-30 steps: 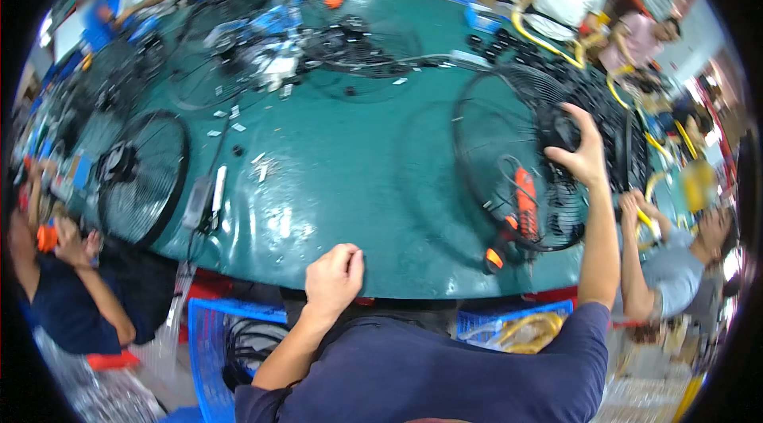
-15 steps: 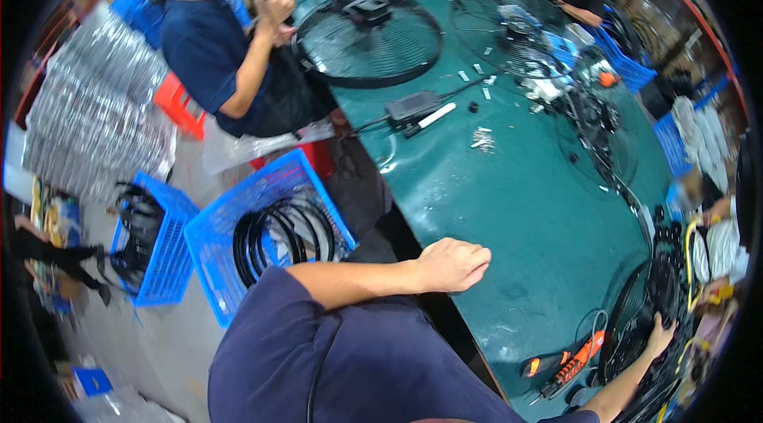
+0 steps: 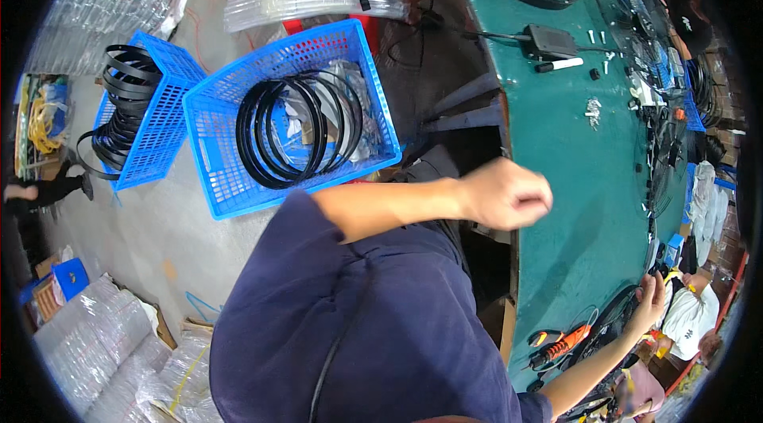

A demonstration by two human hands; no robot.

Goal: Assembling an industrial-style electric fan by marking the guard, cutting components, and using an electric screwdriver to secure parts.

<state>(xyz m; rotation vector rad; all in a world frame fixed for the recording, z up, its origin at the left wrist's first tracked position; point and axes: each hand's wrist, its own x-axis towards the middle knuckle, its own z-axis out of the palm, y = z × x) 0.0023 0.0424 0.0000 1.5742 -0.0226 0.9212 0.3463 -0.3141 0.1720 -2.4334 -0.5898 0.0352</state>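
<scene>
The guard (image 3: 614,316) lies just left of the right hand (image 3: 650,304) — its grip unclear — while the fisted left hand (image 3: 510,194) is farther.

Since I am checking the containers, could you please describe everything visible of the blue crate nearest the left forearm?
The blue crate is rectangular, open-topped and plastic-looking, with perforated walls and a broad rim. It stands upright, angled in view, left of the green table. Overlapping black rings and clear wrap lie inside. A second blue crate is beside its left end; whether they touch is unclear. The left hand does not touch it.
</scene>
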